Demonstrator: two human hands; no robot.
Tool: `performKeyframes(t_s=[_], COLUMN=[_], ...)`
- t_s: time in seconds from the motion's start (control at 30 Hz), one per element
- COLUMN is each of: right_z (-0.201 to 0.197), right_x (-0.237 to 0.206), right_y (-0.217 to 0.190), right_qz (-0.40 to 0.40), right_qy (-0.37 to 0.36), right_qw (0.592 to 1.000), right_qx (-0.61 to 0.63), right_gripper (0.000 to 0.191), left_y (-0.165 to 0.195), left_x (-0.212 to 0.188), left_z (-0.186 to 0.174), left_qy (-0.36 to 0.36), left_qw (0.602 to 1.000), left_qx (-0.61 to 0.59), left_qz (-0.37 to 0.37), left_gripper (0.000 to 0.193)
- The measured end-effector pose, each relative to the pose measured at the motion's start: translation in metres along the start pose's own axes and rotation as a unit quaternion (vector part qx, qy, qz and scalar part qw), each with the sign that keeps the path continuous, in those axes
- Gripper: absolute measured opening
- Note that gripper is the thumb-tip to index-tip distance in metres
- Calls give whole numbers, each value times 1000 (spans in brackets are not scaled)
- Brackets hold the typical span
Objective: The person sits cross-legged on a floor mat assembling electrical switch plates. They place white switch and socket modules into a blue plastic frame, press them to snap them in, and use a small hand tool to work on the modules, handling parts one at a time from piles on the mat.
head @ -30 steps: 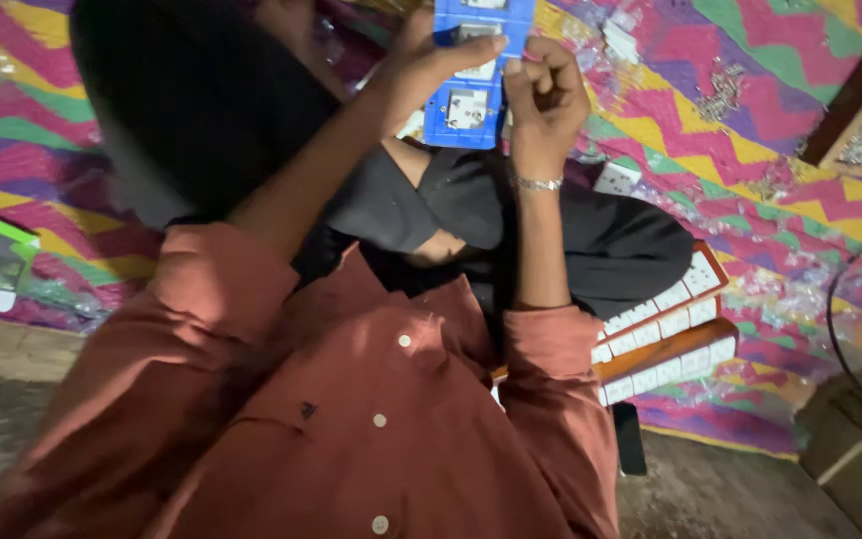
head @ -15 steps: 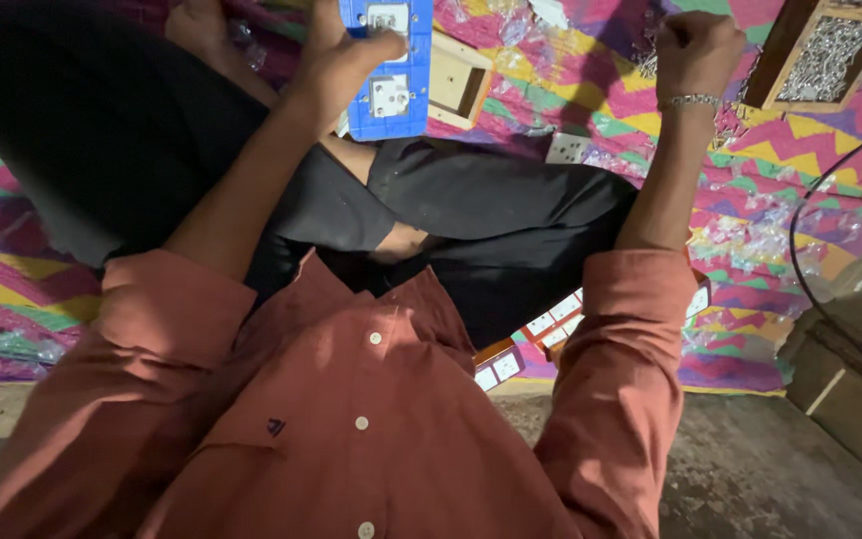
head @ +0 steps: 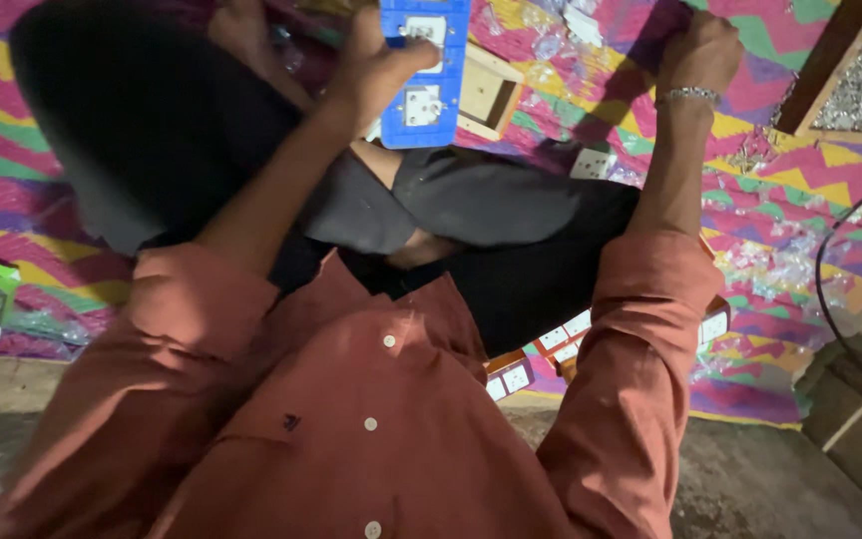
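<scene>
Switch plate (head: 424, 70), blue with two white sockets fitted, sits clamped in the left hand (head: 376, 65) above the lap, while the right hand (head: 698, 52) is fisted over the zigzag mat (head: 800, 215), contents unseen.

The rectangular blue plastic switch plate (head: 425, 75) looks smooth with a slight sheen, and its white inset sockets are glossy plastic. The left hand (head: 376, 70) closes its grip on that plate. The small pale wooden box (head: 486, 92) beside it is matt, bare and unvarnished. On the right hand (head: 700, 50), closed in a fist, the thin silver metal bracelet (head: 688, 96) glints. The long-sleeved rust-red cloth shirt (head: 351, 419) is soft and matt, with small shiny pale buttons. The black cloth trousers (head: 142, 120) are dull. The zigzag-patterned multicoloured woven mat (head: 780, 200) looks coarse, strewn with crinkled clear shiny plastic wrappers (head: 780, 260). The grey floor (head: 750, 489) is rough.
</scene>
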State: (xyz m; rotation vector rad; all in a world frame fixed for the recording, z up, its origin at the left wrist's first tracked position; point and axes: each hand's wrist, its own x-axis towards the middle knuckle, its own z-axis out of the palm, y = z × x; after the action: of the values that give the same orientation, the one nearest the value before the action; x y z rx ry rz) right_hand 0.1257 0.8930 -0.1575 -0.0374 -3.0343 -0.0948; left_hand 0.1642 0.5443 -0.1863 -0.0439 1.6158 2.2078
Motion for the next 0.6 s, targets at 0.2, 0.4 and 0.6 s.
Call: performKeyframes(t_s=[0.2, 0.4, 0.6], right_z=[1, -22, -40], right_x=[-12, -26, -77], right_y=[-6, -50, -152], right_qz=[43, -43, 58], right_qy=[86, 40, -125], right_qw=[992, 935, 815], right_qx=[79, 350, 563], right_gripper=[3, 10, 7], left_y=[5, -1, -10], left_x=[-5, -2, 2], left_z=[-9, -14, -15], left_qy=[1, 7, 13], left_qw=[1000, 999, 997], left_qx=[10, 47, 72], left_qz=[-15, 23, 29], left_gripper=[18, 21, 21])
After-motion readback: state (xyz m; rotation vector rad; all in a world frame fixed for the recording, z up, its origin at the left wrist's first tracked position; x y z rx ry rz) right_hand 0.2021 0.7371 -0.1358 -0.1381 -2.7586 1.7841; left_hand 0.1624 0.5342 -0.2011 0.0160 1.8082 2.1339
